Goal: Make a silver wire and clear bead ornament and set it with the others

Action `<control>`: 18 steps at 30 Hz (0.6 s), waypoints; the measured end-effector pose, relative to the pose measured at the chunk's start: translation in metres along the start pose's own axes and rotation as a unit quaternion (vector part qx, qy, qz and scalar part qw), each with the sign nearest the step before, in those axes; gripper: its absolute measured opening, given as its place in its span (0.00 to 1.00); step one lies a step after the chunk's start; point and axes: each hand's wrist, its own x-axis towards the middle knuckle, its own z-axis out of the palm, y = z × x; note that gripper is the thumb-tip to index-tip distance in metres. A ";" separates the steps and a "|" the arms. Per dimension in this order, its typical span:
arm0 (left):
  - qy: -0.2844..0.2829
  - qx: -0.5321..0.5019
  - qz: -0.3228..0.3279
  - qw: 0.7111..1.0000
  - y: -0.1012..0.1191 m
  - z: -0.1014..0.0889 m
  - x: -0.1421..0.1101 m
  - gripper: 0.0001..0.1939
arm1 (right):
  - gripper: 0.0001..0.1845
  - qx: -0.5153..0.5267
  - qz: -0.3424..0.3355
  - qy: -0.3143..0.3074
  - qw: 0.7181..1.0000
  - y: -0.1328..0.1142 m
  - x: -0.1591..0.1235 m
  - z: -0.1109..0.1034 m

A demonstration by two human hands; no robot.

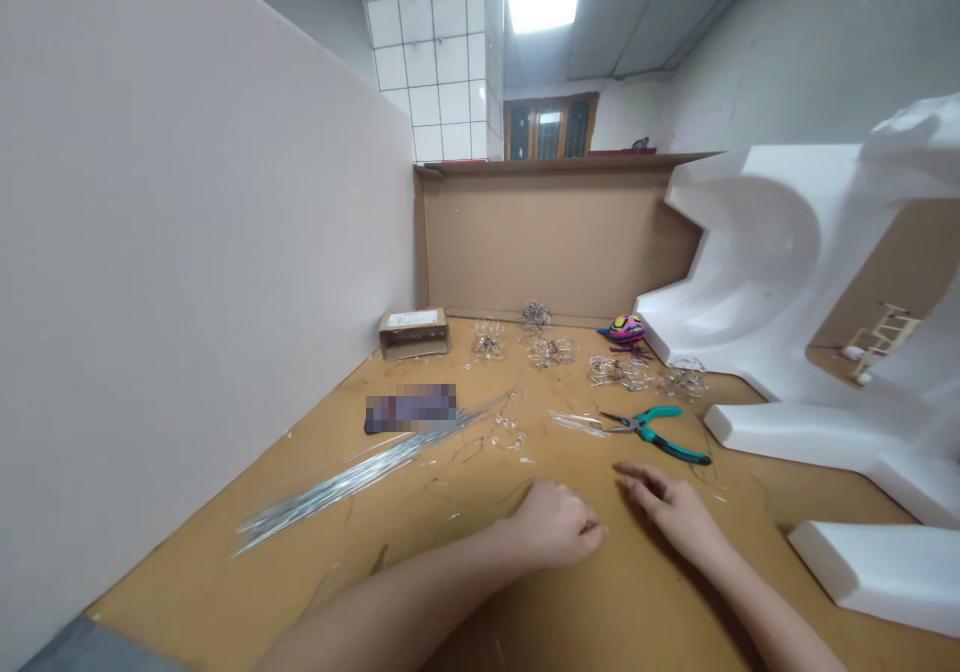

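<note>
Low over the tabletop, my left hand (556, 526) is closed, its fingers curled in. Whatever it may hold is hidden. To its right, my right hand (675, 514) has its index finger stretched out and holds nothing I can see. Just beyond that hand lie teal-handled long-nose pliers (651, 430). Their jaws touch or nearly touch a small group of short cut wires (576, 420). A ring of clear beads on wire (508, 434) rests beyond my left hand. At the left stretches a bundle of long silvery wires (352, 480).
Several bent-wire pieces (551, 352) stand toward the back. A small open cardboard box (414, 334), a dark blurred flat object (409, 408) and a colourful ball-like item (626, 329) lie around. White foam blocks (780, 352) border the right; a pale panel (187, 232) rises at left.
</note>
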 end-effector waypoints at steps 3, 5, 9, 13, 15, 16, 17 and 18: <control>0.002 -0.002 0.000 1.000 -0.001 0.001 -0.001 0.16 | 0.21 -0.004 0.001 0.001 1.000 -0.002 -0.001 -0.001; 0.004 -0.003 0.002 1.000 -0.001 0.002 -0.001 0.16 | 0.21 -0.009 0.005 0.004 1.000 -0.002 -0.002 -0.001; 0.009 -0.003 0.005 1.000 0.000 0.001 -0.002 0.15 | 0.20 -0.023 0.007 0.010 1.000 -0.003 -0.002 0.000; 0.017 -0.008 0.006 1.000 -0.001 0.002 -0.002 0.16 | 0.20 -0.033 0.008 -0.002 0.999 -0.003 -0.001 0.001; 0.021 -0.013 0.006 1.000 -0.002 0.004 -0.002 0.16 | 0.20 -0.035 0.007 -0.001 0.999 -0.003 0.000 0.001; 0.023 -0.015 0.006 1.000 -0.002 0.005 -0.001 0.16 | 0.20 -0.036 0.007 0.000 0.999 -0.004 0.000 0.001; 0.025 -0.018 0.006 0.999 -0.003 0.006 -0.001 0.16 | 0.20 -0.037 0.006 0.002 0.999 -0.005 -0.001 0.000; 0.028 -0.022 0.007 0.999 -0.003 0.007 -0.001 0.16 | 0.19 -0.039 0.006 0.005 0.999 -0.006 -0.001 0.000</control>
